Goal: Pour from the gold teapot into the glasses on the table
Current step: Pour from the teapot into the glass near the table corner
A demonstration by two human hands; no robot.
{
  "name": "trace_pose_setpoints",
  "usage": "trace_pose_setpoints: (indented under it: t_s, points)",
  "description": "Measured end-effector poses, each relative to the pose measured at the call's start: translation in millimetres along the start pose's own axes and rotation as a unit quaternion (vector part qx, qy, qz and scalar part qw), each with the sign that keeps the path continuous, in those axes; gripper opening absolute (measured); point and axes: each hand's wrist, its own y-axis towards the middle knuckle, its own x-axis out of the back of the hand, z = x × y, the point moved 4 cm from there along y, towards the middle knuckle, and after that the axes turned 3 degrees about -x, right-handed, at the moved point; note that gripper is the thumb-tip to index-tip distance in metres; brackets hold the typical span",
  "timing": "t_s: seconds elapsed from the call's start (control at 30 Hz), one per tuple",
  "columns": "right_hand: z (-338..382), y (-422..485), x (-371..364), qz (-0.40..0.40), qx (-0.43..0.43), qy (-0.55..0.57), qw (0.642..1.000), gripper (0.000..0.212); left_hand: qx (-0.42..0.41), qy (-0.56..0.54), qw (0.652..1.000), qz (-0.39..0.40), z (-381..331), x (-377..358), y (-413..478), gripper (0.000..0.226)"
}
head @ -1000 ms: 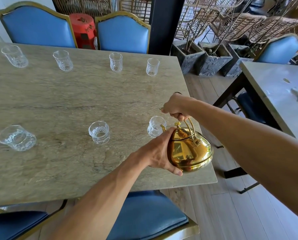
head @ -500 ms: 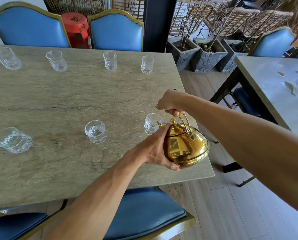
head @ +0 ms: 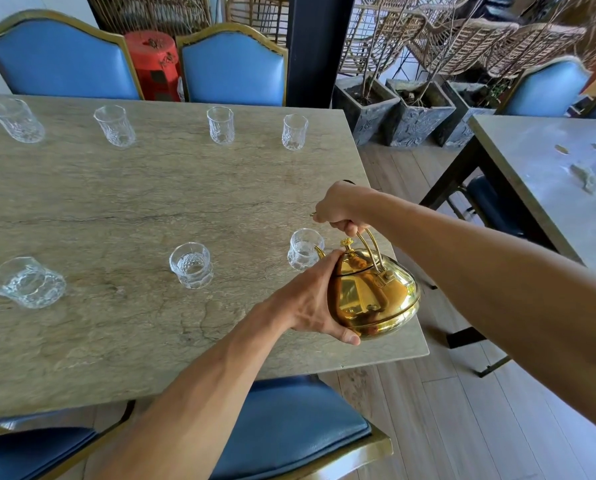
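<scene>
Blue chairs (head: 234, 67), red stool (head: 154, 64), stone planters (head: 419, 114)

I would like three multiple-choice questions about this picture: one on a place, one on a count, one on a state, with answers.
1. Which glass is nearest the spout of the teapot?
A. near row, right end
B. far row, left end
C. near row, left end
2. How many glasses stand on the table?
A. five
B. seven
C. nine
3. What does the right hand do?
A. lies flat
B. holds a glass
C. grips the handle
Answers: 1 A, the spout is beside that glass; 2 B, four far, three near; 3 C, it curls round the handle.
</scene>
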Motion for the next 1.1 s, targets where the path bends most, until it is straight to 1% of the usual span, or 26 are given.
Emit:
trace_pose_setpoints:
  t_s: [0.17,0.47,0.63,0.73,0.8,0.9,1.0,1.1]
  points:
    - [0.1,-0.4,0.4,-0.009,0.004,-0.001,1.000,0.032,0.001,-0.004,1.000,0.001,-1.6,0.1,0.6,0.133]
    - [-4.5,-1.5,-0.4,-0.017,0.010,0.026,0.999,0.027,0.000,0.014,1.000,0.005,1.9,-1.9,-0.8,0.134]
    - [-11.4,-3.6,-1.1,-0.028,0.012,0.075,0.997,0.017,-0.002,0.033,0.999,0.007,0.7,0.3,-3.6,0.135]
    - [-17.8,-5.1,-2.2,-0.035,0.008,0.103,0.994,0.012,-0.007,0.065,0.998,0.011,-1.4,1.5,-4.1,0.137]
    - [-22.4,-6.5,-3.1,-0.047,0.010,0.128,0.991,0.016,-0.010,0.096,0.995,0.015,-1.9,1.9,-4.5,0.140]
    - [-28.9,-11.8,-3.8,-0.061,0.026,0.162,0.985,0.031,-0.013,0.137,0.990,0.027,-0.5,4.1,-5.8,0.148]
    - [-34.2,-27.2,-1.8,-0.092,0.055,0.172,0.979,0.034,-0.023,0.173,0.983,0.050,-2.8,8.3,-6.0,0.151]
    - [-37.2,-44.6,3.6,-0.121,0.070,0.186,0.973,0.035,-0.039,0.196,0.979,0.049,-11.9,10.9,-5.9,0.151]
